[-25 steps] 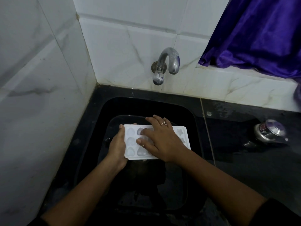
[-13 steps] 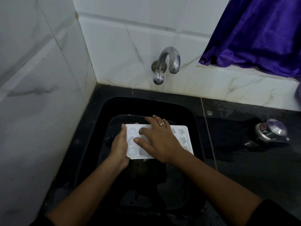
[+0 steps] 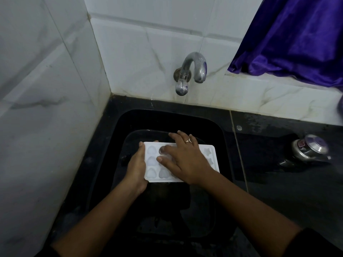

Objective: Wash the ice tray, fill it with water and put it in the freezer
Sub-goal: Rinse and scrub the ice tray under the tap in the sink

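The left hand (image 3: 136, 169) grasps the ice tray (image 3: 152, 171) by its short edge. The thumb lies on the top rim and one fingertip shows at the far corner, so the fingers are curled around that edge. The tray is white, with heart-shaped hollows next to this hand and star-shaped ones at the other end. It is held about level, low inside the black sink (image 3: 225, 138).

To the right of the left hand, the right hand (image 3: 185, 160) lies on the tray with straight, spread fingers. It grasps nothing and only presses on the hollows. Beyond this hand, on the wall, is the tap (image 3: 194, 69), and I see no water running from it. I cannot tell for sure whether there is water under the tray.

I judge that the step in hand is the washing. To do it well, the left hand should hold the edge firmly so that the tray does not twist. The right fingertips should go into each hollow in turn, also into the stars far from the left hand, because their corners are easy to miss. A rinse under the tap should follow.

Far to the right of the right hand, a metal object (image 3: 310, 149) stands on the black counter (image 3: 278, 191), well apart from the tray.
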A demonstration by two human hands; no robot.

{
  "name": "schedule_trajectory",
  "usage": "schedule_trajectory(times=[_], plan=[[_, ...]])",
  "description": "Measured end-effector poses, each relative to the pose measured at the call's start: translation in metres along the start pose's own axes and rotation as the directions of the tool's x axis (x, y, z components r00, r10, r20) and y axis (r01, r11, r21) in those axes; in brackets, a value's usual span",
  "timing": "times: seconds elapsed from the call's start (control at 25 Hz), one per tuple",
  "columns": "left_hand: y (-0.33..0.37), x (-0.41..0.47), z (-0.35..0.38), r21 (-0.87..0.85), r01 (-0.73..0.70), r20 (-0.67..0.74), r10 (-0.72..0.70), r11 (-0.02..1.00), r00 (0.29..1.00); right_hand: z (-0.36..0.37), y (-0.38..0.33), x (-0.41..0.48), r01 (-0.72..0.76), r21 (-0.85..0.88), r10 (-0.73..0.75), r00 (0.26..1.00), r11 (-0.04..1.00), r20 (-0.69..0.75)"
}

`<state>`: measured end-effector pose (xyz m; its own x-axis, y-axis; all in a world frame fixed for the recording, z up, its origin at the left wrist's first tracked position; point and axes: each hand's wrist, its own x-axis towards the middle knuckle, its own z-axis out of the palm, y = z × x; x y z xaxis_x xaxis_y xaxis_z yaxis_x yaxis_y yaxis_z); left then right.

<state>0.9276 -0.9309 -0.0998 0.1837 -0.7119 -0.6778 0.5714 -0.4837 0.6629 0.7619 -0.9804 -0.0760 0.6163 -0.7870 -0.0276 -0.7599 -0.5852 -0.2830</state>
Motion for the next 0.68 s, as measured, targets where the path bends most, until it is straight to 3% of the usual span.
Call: schedule_trajectory(times=[0.68], plan=[[0.003,-0.009,0.003,-0.004,-0.012,-0.028,0.012,1.000,1.000,0.009,-0.009,-0.004,0.031,-0.022,-0.031,0.999,0.999,0.011]])
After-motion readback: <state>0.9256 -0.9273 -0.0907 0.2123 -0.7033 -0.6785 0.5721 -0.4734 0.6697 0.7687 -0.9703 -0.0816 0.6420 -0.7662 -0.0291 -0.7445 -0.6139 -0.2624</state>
